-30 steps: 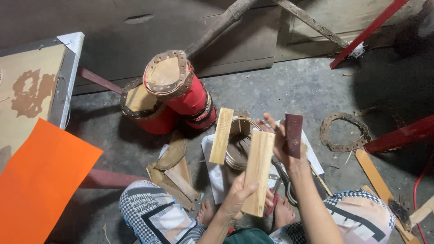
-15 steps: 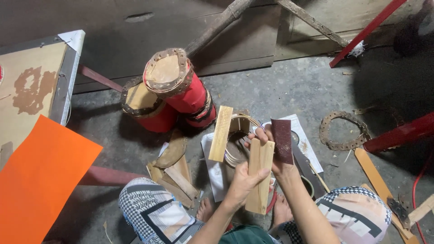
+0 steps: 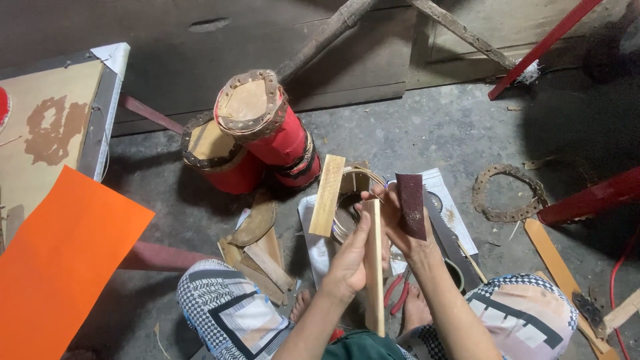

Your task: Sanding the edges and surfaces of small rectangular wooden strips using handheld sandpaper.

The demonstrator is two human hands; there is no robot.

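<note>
1. Our left hand (image 3: pixel 350 257) is wrapped around a thin wood strip (image 3: pixel 377 267), fingers pressed on it, holding it up on its edge.
2. Our right hand (image 3: pixel 400 223) pinches a dark red sandpaper piece (image 3: pixel 411 205), touching the strip's top at 1 o'clock.
3. A second wood piece (image 3: pixel 327 195) stands at 11 o'clock from our hands.
4. Two red drums (image 3: pixel 267 143) lie farther off at 11 o'clock.
5. An orange sheet (image 3: pixel 60 260) lies at 9 o'clock.
</note>
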